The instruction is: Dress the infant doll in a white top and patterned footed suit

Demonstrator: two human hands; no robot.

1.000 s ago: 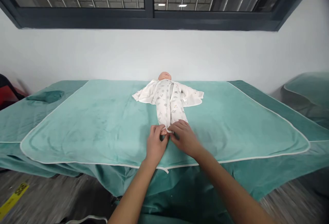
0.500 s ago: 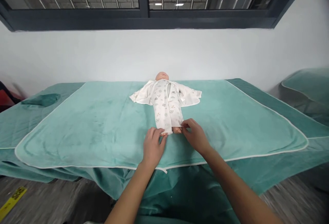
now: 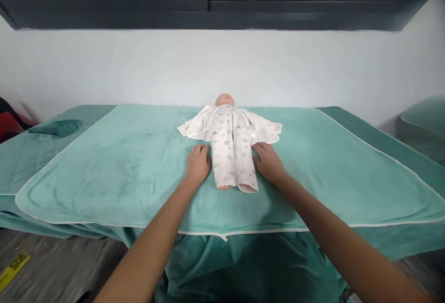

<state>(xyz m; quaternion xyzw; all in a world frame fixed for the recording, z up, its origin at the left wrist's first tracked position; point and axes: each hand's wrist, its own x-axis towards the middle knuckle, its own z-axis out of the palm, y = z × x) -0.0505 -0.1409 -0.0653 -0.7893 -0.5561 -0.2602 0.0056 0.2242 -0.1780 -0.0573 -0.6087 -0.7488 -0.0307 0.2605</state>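
Left hand, center of frame, is resting on the green blanket beside the printed trousers, fingers together, pinch unclear. Doll is lying mid-frame, trousers covering its legs. Right hand, right of center, is touching the trousers' edge, thumb and fingers slightly apart.

We observe a bed in green fabric, with an oval hollow toward its left end. Across it we record a lighter green blanket, white-edged. On its middle lies a doll in white clothing, head toward the far side.
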